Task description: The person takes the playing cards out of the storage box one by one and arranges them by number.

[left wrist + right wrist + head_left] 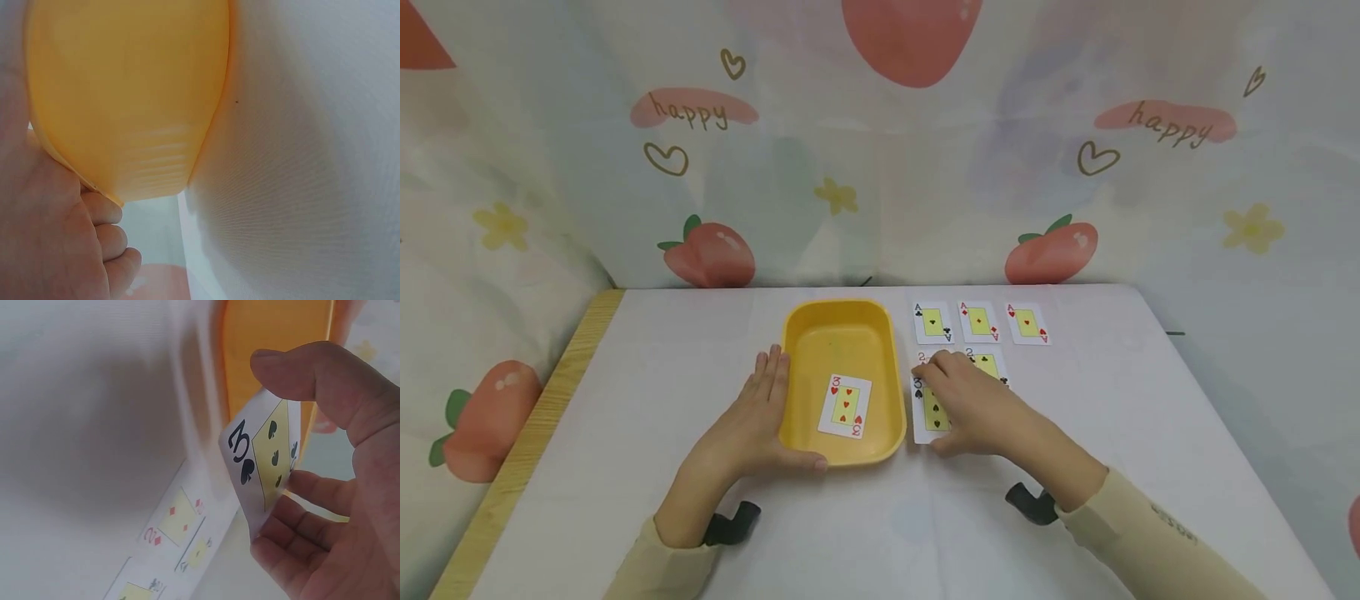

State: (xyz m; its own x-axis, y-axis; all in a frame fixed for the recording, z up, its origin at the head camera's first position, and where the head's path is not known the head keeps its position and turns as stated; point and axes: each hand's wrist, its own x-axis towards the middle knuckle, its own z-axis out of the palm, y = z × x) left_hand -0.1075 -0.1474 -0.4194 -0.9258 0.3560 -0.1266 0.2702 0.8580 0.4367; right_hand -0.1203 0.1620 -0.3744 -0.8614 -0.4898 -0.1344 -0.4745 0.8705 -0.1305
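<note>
A yellow tray sits mid-table with a 3 of hearts lying face up in it. My left hand rests against the tray's left wall, fingers straight and thumb along the front rim; the left wrist view shows the tray's underside beside that hand. Just right of the tray, my right hand pinches a 3 of spades. In the right wrist view the thumb and fingers hold this card, tilted up off the table.
Behind the right hand lie the ace of clubs, ace of diamonds and ace of hearts in a row. A 2 of diamonds and 2 of clubs lie nearer. The table's wooden edge runs along the left.
</note>
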